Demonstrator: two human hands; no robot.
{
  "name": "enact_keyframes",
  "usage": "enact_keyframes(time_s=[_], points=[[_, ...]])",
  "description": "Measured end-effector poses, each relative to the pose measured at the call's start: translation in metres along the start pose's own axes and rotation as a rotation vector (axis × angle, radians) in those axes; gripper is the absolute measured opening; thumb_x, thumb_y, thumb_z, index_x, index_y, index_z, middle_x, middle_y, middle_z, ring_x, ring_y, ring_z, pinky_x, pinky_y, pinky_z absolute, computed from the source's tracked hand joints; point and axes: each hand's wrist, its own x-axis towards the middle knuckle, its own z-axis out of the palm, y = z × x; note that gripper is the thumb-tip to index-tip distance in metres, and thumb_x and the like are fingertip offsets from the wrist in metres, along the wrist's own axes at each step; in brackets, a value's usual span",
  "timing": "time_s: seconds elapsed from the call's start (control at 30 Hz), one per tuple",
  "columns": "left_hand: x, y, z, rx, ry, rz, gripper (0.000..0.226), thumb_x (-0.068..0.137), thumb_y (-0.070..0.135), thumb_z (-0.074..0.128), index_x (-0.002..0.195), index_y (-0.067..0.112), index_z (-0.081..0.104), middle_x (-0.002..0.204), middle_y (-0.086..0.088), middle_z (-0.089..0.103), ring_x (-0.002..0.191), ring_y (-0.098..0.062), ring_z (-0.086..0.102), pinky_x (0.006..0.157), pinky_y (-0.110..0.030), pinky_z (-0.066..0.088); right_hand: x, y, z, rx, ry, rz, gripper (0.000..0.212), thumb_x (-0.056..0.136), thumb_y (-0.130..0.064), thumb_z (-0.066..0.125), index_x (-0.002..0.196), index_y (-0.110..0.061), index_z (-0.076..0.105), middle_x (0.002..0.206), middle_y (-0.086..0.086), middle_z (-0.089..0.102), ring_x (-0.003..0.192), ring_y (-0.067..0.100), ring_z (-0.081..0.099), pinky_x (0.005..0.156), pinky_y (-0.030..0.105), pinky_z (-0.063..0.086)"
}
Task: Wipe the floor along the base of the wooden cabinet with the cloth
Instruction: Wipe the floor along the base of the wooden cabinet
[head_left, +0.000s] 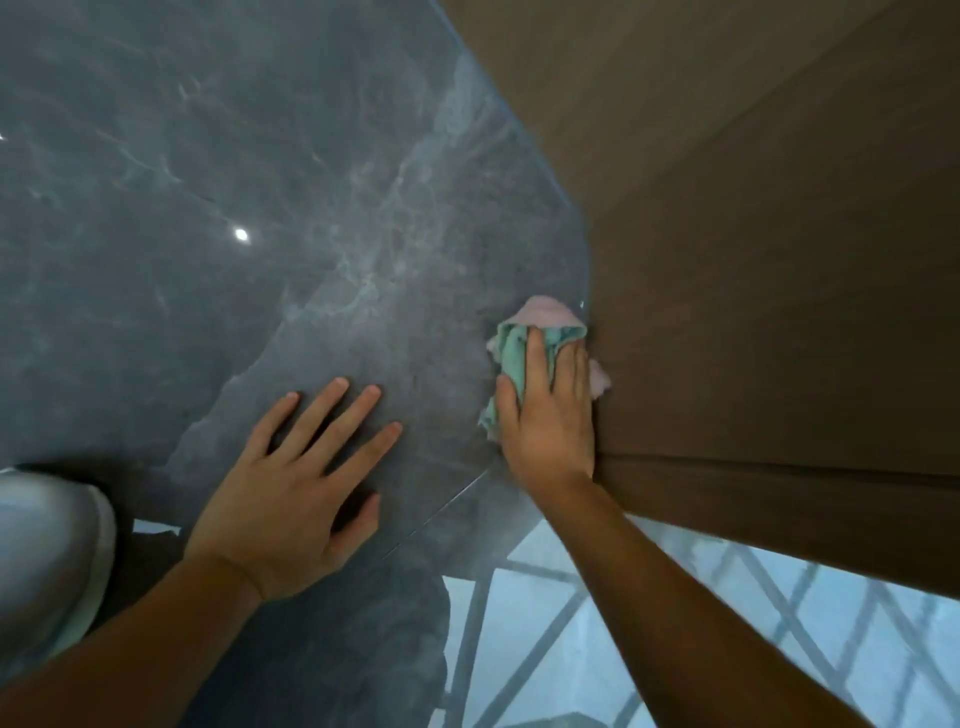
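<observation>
A crumpled cloth (519, 340), green on one side and pink on the other, lies on the dark marble floor (260, 182) right against the foot of the brown wooden cabinet (779, 234). My right hand (548, 410) presses down on the cloth, fingers wrapped over it, with the side of the hand touching the cabinet. My left hand (296, 483) rests flat on the floor to the left, fingers spread, holding nothing.
The glossy floor reflects a ceiling light (241, 234) and, at the bottom right, a bright window grid (597, 597). A grey-clad knee (47, 551) sits at the lower left. A tile joint (447, 501) runs diagonally between my hands.
</observation>
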Motion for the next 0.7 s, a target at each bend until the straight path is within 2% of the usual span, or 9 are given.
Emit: enact_keyframes(time_s=[0.13, 0.23, 0.33, 0.47, 0.57, 0.7], points=[[-0.001, 0.0, 0.002, 0.006, 0.016, -0.004, 0.065, 0.089, 0.052, 0.04, 0.149, 0.027, 0.041, 0.163, -0.007, 0.033, 0.152, -0.031, 0.025, 0.121, -0.056, 0.02, -0.08, -0.014, 0.015, 0.031, -0.103, 0.091, 0.065, 0.092, -0.051, 0.033, 0.148, -0.019, 0.025, 0.149, 0.032, 0.036, 0.138, 0.047, 0.034, 0.115, 0.054, 0.019], [-0.002, 0.0, 0.004, 0.036, 0.018, 0.004, 0.064, 0.091, 0.053, 0.034, 0.15, 0.028, 0.037, 0.164, -0.006, 0.029, 0.153, -0.03, 0.021, 0.122, -0.055, 0.017, -0.032, -0.005, 0.008, 0.053, -0.103, 0.007, 0.065, 0.093, -0.051, 0.035, 0.15, -0.022, 0.023, 0.151, 0.033, 0.029, 0.141, 0.049, 0.025, 0.116, 0.054, 0.016], [-0.002, 0.001, 0.006, 0.05, 0.04, 0.004, 0.064, 0.092, 0.053, 0.033, 0.151, 0.029, 0.036, 0.165, -0.005, 0.026, 0.154, -0.029, 0.019, 0.123, -0.054, 0.015, 0.049, 0.006, -0.003, 0.065, -0.035, -0.068, 0.064, 0.097, -0.046, 0.039, 0.153, -0.022, 0.02, 0.155, 0.032, 0.019, 0.145, 0.045, 0.015, 0.118, 0.052, 0.015], [-0.003, 0.0, 0.007, 0.082, 0.087, 0.016, 0.064, 0.093, 0.055, 0.028, 0.151, 0.028, 0.035, 0.164, -0.007, 0.028, 0.154, -0.029, 0.019, 0.123, -0.053, 0.015, 0.092, -0.005, -0.002, 0.101, 0.005, 0.014, 0.064, 0.097, -0.048, 0.038, 0.153, -0.026, 0.016, 0.158, 0.029, 0.012, 0.147, 0.04, 0.01, 0.119, 0.048, 0.011], [-0.003, 0.002, 0.007, 0.084, 0.124, 0.005, 0.064, 0.093, 0.055, 0.026, 0.15, 0.028, 0.036, 0.163, -0.007, 0.031, 0.153, -0.03, 0.021, 0.123, -0.053, 0.016, 0.061, -0.013, 0.005, 0.104, 0.054, 0.036, 0.063, 0.097, -0.048, 0.037, 0.152, -0.024, 0.019, 0.156, 0.028, 0.019, 0.146, 0.04, 0.013, 0.119, 0.048, 0.01], [-0.001, 0.004, 0.011, 0.085, 0.157, 0.013, 0.063, 0.09, 0.051, 0.036, 0.149, 0.026, 0.039, 0.163, -0.006, 0.032, 0.152, -0.03, 0.024, 0.122, -0.053, 0.019, -0.048, 0.015, 0.013, 0.139, 0.024, -0.072, 0.061, 0.095, -0.047, 0.04, 0.15, -0.023, 0.028, 0.15, 0.031, 0.031, 0.143, 0.044, 0.023, 0.119, 0.053, 0.016]])
